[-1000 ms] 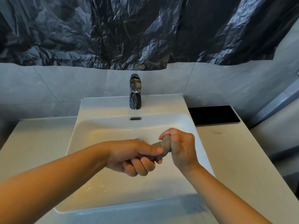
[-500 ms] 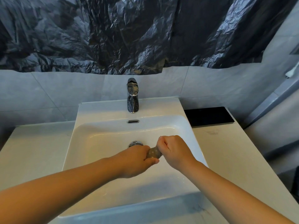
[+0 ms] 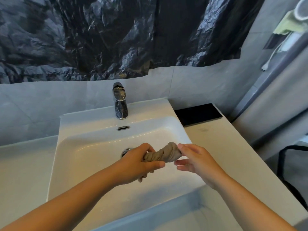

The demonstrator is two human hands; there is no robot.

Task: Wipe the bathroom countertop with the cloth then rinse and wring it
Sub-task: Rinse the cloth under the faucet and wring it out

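Cloth (image 3: 162, 155): twisted into a rope, held above sink (image 3: 93, 117) basin | left hand (image 3: 138, 164): fingers and thumb curled round cloth's left end | right hand (image 3: 198, 160): fingers straight, spread, tips just at cloth's right end, gripping nothing | countertop (image 3: 225, 147): flanks sink.

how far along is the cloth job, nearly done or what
Late stage. The cloth is twisted into a tight rope over the sink, and no water runs from the faucet, so wiping and rinsing look finished. In hand: the left hand grips one end, and the right hand is open at the other. Left: perhaps one more twist.
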